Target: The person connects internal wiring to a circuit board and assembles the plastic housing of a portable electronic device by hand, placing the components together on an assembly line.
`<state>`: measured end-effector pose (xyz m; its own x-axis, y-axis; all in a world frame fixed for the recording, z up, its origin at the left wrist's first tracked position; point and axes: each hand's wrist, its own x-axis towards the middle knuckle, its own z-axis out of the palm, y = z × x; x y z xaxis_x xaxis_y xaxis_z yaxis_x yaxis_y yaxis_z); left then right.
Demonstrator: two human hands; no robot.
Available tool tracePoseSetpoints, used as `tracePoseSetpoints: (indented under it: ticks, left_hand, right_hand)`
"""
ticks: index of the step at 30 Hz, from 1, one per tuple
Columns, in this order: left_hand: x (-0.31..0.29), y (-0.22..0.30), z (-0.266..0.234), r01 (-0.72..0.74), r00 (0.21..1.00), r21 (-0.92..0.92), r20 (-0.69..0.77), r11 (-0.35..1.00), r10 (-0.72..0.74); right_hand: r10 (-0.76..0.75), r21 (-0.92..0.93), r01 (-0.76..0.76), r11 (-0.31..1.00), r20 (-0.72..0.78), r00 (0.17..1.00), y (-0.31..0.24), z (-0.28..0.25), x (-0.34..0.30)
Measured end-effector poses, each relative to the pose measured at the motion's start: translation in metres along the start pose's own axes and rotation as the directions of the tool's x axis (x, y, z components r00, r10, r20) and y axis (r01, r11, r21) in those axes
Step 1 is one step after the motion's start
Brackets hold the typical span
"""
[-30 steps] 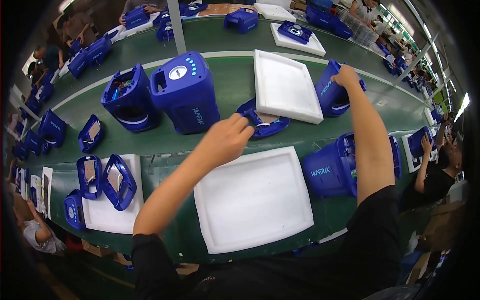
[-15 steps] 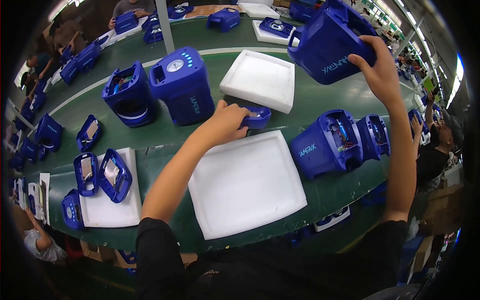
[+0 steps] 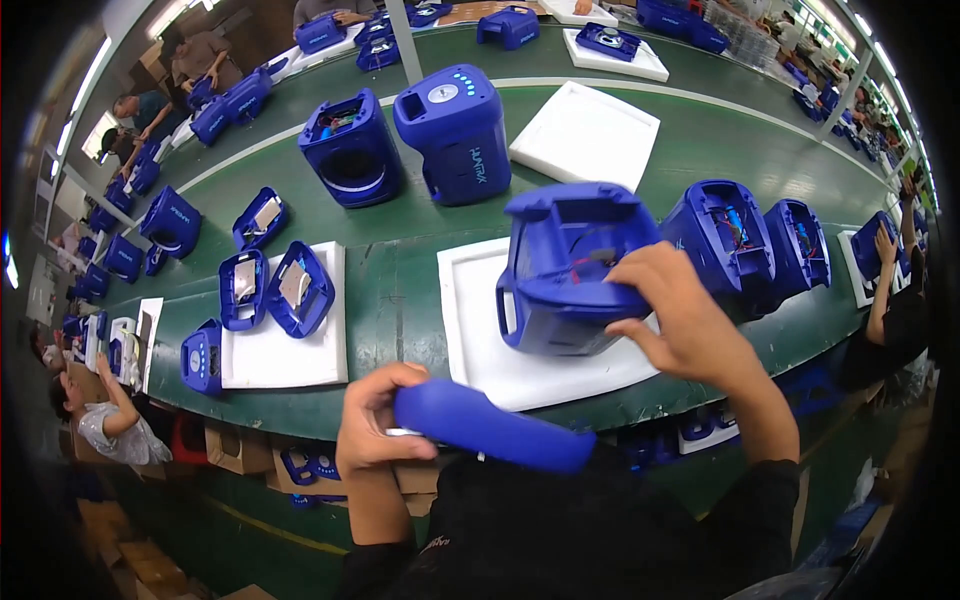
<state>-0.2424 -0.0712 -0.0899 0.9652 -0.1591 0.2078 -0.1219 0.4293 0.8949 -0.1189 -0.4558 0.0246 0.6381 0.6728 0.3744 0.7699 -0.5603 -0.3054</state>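
Note:
In my left hand (image 3: 375, 425) is a curved blue plastic cover (image 3: 500, 425), gripped at its left end close to my body, its smooth outer side showing. My right hand (image 3: 690, 325) grips the upper right rim of a blue housing (image 3: 555, 315). That housing's open top shows a dark hollow with a few reddish wires, and a handle loop stands out on its left. It is over a white foam tray (image 3: 470, 320); whether it rests fully on the foam I cannot tell.
Two open blue housings with wiring (image 3: 720, 235) stand to the right. Blue covers (image 3: 300, 285) lie on a left foam tray (image 3: 260, 360). Behind are a lidded blue unit (image 3: 455, 140), an open housing (image 3: 345, 160) and another foam tray (image 3: 590, 130). Co-workers sit along the benches.
My right hand has brought the housing from the upper right down over the near foam tray. My left hand has lifted the blue cover off the bench and drawn it toward my body.

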Motion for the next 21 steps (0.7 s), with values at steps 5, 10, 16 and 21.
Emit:
tracePoseSetpoints:
  ticks: [5,10,16,21]
  left_hand:
    - [-0.013,0.010,0.040,-0.151,0.987,0.239,0.082,0.959,0.135]
    - [-0.009,0.031,0.073,-0.298,0.945,0.509,0.279,0.808,0.173]
    - [0.008,0.030,0.129,-0.385,0.917,0.767,0.380,0.514,0.121]
    - [0.011,0.022,0.145,-0.368,0.929,0.887,0.361,0.278,0.075]
  right_hand:
    - [-0.072,0.017,0.073,0.997,-0.041,0.997,-0.018,0.019,-0.011]
    - [-0.062,0.531,0.081,0.844,-0.053,0.997,-0.042,0.029,-0.049]
    - [-0.173,0.892,-0.368,0.260,0.419,0.892,-0.051,0.080,-0.067]
    - [-0.235,0.759,-0.611,-0.224,0.567,0.790,-0.032,0.108,-0.070]
